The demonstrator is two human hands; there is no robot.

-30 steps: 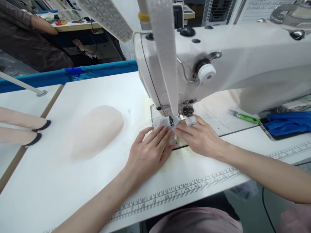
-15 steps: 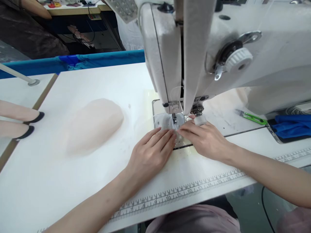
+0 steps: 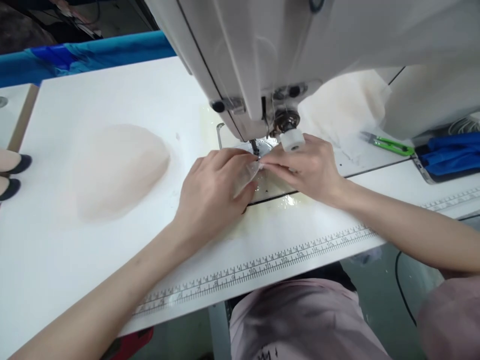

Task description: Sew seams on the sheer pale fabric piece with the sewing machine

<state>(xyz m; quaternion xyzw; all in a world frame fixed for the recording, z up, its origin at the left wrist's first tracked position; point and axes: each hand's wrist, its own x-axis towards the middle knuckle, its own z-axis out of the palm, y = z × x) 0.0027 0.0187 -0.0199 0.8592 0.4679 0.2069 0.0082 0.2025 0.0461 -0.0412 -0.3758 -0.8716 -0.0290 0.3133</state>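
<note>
My left hand [image 3: 212, 192] and my right hand [image 3: 305, 167] meet just below the needle of a white sewing machine [image 3: 285, 55]. Both pinch a small piece of thin translucent fabric [image 3: 248, 176] lying on the metal needle plate [image 3: 270, 187]. The left fingers curl over the fabric's left side; the right fingertips press its right edge. A white thimble-like cap [image 3: 292, 141] sits on a right-hand finger. The presser foot [image 3: 255, 148] stands right above the fabric.
A pile of pale pink sheer fabric [image 3: 116, 167] lies left on the white table [image 3: 93, 240], more of it [image 3: 341, 107] behind the machine. Green thread snips [image 3: 388, 145] and blue cloth [image 3: 450, 155] sit right. A printed ruler [image 3: 262, 265] runs along the front edge. Dark-tipped forms [image 3: 13, 172] show far left.
The view has dipped closer under the machine head. My left hand has curled from flat into a pinch on the fabric piece, lifting its edge; the right hand stays at the needle.
</note>
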